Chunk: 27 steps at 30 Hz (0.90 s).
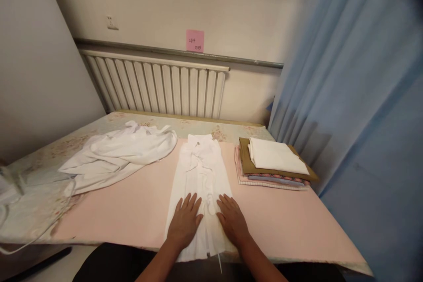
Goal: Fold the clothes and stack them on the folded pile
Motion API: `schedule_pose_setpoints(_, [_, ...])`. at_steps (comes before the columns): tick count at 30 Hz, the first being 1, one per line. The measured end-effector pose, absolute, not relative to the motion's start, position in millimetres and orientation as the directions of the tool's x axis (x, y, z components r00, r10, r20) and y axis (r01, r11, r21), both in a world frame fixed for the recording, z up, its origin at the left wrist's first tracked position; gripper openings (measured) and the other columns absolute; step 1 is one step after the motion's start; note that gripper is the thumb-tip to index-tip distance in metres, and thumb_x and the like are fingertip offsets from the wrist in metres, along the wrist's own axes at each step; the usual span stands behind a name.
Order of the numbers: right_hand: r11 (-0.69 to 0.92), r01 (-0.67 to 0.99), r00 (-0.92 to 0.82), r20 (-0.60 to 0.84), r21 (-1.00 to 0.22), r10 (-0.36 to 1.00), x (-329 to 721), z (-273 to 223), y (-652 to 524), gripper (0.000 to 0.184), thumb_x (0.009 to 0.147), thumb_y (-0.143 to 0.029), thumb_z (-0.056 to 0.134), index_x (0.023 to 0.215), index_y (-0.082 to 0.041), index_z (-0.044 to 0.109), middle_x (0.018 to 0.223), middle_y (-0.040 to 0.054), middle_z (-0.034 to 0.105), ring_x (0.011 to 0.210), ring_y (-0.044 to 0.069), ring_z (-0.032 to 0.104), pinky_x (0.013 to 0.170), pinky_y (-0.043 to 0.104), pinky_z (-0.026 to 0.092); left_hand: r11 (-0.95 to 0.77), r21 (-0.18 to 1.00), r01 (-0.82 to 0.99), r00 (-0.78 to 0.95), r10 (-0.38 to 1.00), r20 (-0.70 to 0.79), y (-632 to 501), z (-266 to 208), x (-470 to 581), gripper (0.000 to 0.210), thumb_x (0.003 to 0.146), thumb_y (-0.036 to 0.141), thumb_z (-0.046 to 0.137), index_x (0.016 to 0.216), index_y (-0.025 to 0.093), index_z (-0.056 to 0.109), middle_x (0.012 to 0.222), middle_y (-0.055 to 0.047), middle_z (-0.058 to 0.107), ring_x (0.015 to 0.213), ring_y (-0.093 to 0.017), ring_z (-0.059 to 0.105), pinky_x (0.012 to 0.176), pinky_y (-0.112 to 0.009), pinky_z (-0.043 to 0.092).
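A white garment (200, 176), folded into a long narrow shape, lies flat on the pink cloth (125, 216) in front of me. Its collar end points toward the wall, and a drawstring runs down its middle. My left hand (185, 219) rests palm down on the garment's left side with the fingers stretched out. On the right side my right hand (232, 218) lies flat as well, fingers extended. Nothing is gripped by either one. The garment's near end hangs slightly over the table edge, where a thin white string dangles.
At the left lies a crumpled white cloth (128, 150). A stack of folded fabrics (277, 161) sits at the right beside a blue curtain (360, 97). A white cord (42, 231) crosses the left edge. Behind the table stand a radiator (158, 83) and a wall with a pink note (194, 40).
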State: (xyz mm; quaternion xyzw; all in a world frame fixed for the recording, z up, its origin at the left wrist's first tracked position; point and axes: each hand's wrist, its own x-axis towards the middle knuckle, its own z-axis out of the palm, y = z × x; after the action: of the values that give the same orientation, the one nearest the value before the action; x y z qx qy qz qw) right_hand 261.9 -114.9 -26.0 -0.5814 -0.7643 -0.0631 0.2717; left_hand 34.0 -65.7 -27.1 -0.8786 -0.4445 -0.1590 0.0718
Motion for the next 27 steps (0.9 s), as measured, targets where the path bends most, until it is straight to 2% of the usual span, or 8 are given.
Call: schedule_pose_setpoints(27, [0.322,0.924,-0.189,0.485,-0.206,0.854,262.9,-26.6,-115.1,0.038,0.092,-0.02,0.049,0.13,-0.021,0.057,0.138,0.0064,0.055,0.134,0.023,0.043,0.112,0.046,0.035,-0.599,0.045,0.799,0.553,0.763,0.334,-65.8,-26.8,33.5,0.05,0.096,0.04,0.038,0.144,0.027,0.039,0.15,-0.004,0.042,0.14,-0.028,0.032,0.112,-0.051,0.028])
